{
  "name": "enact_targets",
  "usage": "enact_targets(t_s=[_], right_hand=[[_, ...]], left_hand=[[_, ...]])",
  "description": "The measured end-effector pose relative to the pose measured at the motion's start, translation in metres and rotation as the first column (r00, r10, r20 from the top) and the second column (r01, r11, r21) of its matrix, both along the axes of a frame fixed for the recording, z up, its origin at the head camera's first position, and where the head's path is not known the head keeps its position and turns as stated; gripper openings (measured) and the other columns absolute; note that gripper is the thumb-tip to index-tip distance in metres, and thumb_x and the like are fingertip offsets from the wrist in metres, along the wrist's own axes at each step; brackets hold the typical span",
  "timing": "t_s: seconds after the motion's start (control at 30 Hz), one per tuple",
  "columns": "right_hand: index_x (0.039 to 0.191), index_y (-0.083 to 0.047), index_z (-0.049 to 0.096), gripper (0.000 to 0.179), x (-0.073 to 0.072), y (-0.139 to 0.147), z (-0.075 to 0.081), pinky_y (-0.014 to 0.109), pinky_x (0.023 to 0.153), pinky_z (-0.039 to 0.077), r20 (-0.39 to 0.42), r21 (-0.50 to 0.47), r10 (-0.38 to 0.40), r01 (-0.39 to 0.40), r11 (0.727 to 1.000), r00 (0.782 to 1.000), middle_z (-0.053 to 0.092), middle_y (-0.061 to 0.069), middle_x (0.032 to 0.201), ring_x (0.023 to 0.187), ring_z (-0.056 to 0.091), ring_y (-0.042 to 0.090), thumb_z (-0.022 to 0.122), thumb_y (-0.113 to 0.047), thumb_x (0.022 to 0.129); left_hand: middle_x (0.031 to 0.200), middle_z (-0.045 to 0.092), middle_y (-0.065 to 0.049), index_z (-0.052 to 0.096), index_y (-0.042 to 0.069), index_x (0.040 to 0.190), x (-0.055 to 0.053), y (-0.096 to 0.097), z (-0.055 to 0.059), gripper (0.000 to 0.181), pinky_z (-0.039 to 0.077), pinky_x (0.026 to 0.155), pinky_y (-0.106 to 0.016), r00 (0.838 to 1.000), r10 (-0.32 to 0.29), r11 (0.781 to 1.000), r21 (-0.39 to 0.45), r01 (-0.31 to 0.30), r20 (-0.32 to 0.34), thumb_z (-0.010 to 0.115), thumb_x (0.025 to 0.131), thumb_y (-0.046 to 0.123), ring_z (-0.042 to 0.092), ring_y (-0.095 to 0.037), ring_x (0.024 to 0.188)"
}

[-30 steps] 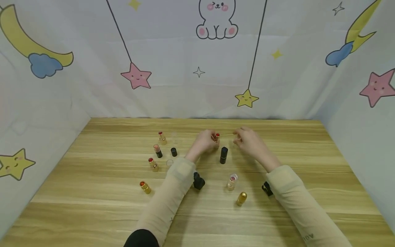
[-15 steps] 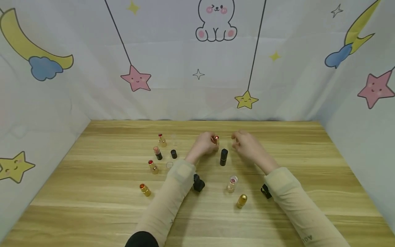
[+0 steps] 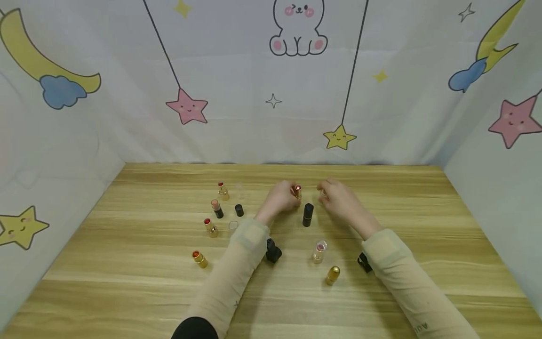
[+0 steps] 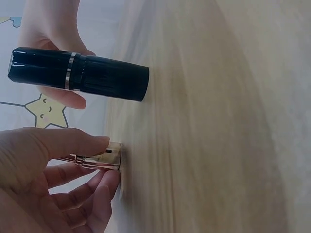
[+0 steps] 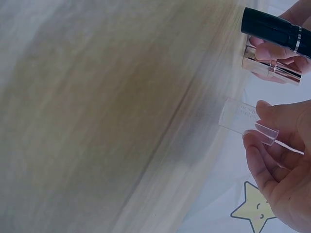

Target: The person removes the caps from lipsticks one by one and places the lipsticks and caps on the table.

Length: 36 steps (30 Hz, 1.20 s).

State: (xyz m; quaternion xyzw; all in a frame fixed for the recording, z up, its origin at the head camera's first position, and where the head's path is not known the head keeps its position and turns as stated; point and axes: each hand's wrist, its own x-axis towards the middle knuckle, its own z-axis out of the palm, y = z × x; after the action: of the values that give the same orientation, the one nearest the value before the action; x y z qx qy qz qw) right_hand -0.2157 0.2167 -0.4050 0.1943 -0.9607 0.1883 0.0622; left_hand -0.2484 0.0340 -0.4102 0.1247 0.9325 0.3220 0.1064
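Note:
My left hand point(image 3: 280, 197) pinches an uncapped lipstick point(image 4: 99, 159) between thumb and fingers. Its base is gold, its tip red in the head view, and it stands upright on the table at the back. To its right, my right hand point(image 3: 339, 198) grips a clear plastic cap point(image 5: 239, 117) between thumb and fingertips, with the cap's lower end at the tabletop. Cap and lipstick are apart. Between the hands, a little nearer the front, stands a closed black lipstick point(image 3: 307, 215) with a silver band.
Uncapped lipsticks stand on the left, including a gold one point(image 3: 199, 259) and a peach one point(image 3: 217, 208). A small black cap point(image 3: 239, 210) and a faint clear cap point(image 3: 233, 225) are beside them. A clear-capped lipstick point(image 3: 319, 252) and a closed gold lipstick point(image 3: 332, 275) stand in front.
The right hand has shifted slightly left and toward the front. The left hand keeps its hold on the lipstick, almost still.

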Motion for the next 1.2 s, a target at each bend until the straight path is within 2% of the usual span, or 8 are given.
enact_targets(t_s=[0.33, 0.43, 0.53, 0.7, 0.8, 0.9, 1.07, 1.2], right_hand=[[0.125, -0.001, 0.058, 0.041, 0.004, 0.001, 0.0, 0.049, 0.095, 0.048, 0.036, -0.015, -0.025, 0.025, 1.0, 0.999, 0.062, 0.019, 0.121, 0.109, 0.06, 0.035, 0.068, -0.015, 0.088], [0.125, -0.003, 0.058, 0.042, 0.006, 0.002, 0.003, 0.052, 0.098, 0.044, 0.012, 0.017, -0.03, 0.03, 0.999, 0.999, 0.063, 0.018, 0.122, 0.113, 0.057, 0.036, 0.07, -0.018, 0.087], [0.121, -0.004, 0.061, 0.041, 0.007, 0.001, 0.006, 0.053, 0.098, 0.042, -0.05, 0.053, -0.026, 0.028, 0.998, 0.998, 0.065, 0.016, 0.121, 0.114, 0.056, 0.036, 0.072, -0.021, 0.085], [0.118, -0.006, 0.064, 0.039, 0.012, -0.001, 0.013, 0.053, 0.095, 0.043, -0.092, 0.074, -0.028, 0.035, 0.997, 0.995, 0.065, 0.014, 0.12, 0.113, 0.055, 0.036, 0.073, -0.023, 0.085], [0.118, -0.007, 0.064, 0.038, 0.016, -0.002, 0.018, 0.053, 0.095, 0.044, -0.1, 0.071, -0.033, 0.04, 0.997, 0.994, 0.065, 0.014, 0.12, 0.114, 0.055, 0.036, 0.072, -0.024, 0.085], [0.117, -0.006, 0.064, 0.036, 0.02, -0.002, 0.023, 0.053, 0.096, 0.043, -0.116, 0.06, -0.03, 0.037, 0.998, 0.993, 0.065, 0.015, 0.12, 0.114, 0.055, 0.036, 0.071, -0.023, 0.086], [0.116, -0.006, 0.065, 0.034, 0.029, -0.004, 0.028, 0.052, 0.097, 0.043, -0.137, 0.023, -0.02, 0.023, 0.999, 0.99, 0.065, 0.013, 0.117, 0.113, 0.056, 0.034, 0.067, -0.025, 0.089], [0.114, -0.006, 0.066, 0.032, 0.037, -0.006, 0.032, 0.048, 0.092, 0.046, -0.152, -0.024, -0.012, 0.009, 1.0, 0.988, 0.066, 0.012, 0.113, 0.107, 0.058, 0.031, 0.065, -0.028, 0.091]], left_hand=[[0.087, 0.061, -0.003, 0.06, 0.013, 0.088, 0.006, 0.001, 0.001, 0.009, 0.039, 0.065, -0.027, 0.999, 0.0, 0.997, -0.073, -0.003, -0.037, 0.067, 0.083, 0.012, 0.053, -0.018, 0.076], [0.083, 0.06, -0.002, 0.06, 0.013, 0.089, 0.009, 0.001, 0.003, 0.01, 0.04, 0.065, -0.028, 0.998, -0.001, 0.995, -0.104, -0.006, -0.068, 0.068, 0.083, 0.014, 0.052, -0.018, 0.074], [0.087, 0.064, -0.004, 0.062, 0.011, 0.095, 0.012, 0.0, 0.007, 0.014, 0.043, 0.066, -0.03, 0.996, -0.007, 0.992, -0.128, -0.004, -0.085, 0.069, 0.083, 0.014, 0.053, -0.018, 0.075], [0.105, 0.068, -0.009, 0.063, 0.008, 0.111, 0.019, -0.001, 0.014, 0.03, 0.051, 0.078, -0.038, 0.992, -0.016, 0.988, -0.151, -0.004, -0.127, 0.071, 0.083, 0.016, 0.062, -0.023, 0.09], [0.116, 0.066, -0.012, 0.061, 0.006, 0.119, 0.024, -0.003, 0.018, 0.04, 0.051, 0.088, -0.042, 0.988, -0.013, 0.99, -0.143, -0.009, -0.153, 0.073, 0.083, 0.019, 0.063, -0.028, 0.104], [0.123, 0.063, -0.014, 0.059, 0.005, 0.123, 0.03, -0.006, 0.022, 0.046, 0.05, 0.093, -0.043, 0.985, -0.005, 0.991, -0.133, -0.018, -0.17, 0.074, 0.084, 0.021, 0.061, -0.03, 0.111], [0.124, 0.061, -0.014, 0.059, 0.006, 0.123, 0.043, -0.011, 0.029, 0.044, 0.052, 0.088, -0.042, 0.985, -0.006, 0.992, -0.123, -0.016, -0.174, 0.074, 0.082, 0.015, 0.062, -0.029, 0.104], [0.116, 0.064, -0.014, 0.061, 0.005, 0.119, 0.055, -0.014, 0.035, 0.041, 0.052, 0.081, -0.039, 0.985, -0.049, 0.993, -0.114, 0.03, -0.168, 0.072, 0.08, 0.01, 0.062, -0.026, 0.095]])
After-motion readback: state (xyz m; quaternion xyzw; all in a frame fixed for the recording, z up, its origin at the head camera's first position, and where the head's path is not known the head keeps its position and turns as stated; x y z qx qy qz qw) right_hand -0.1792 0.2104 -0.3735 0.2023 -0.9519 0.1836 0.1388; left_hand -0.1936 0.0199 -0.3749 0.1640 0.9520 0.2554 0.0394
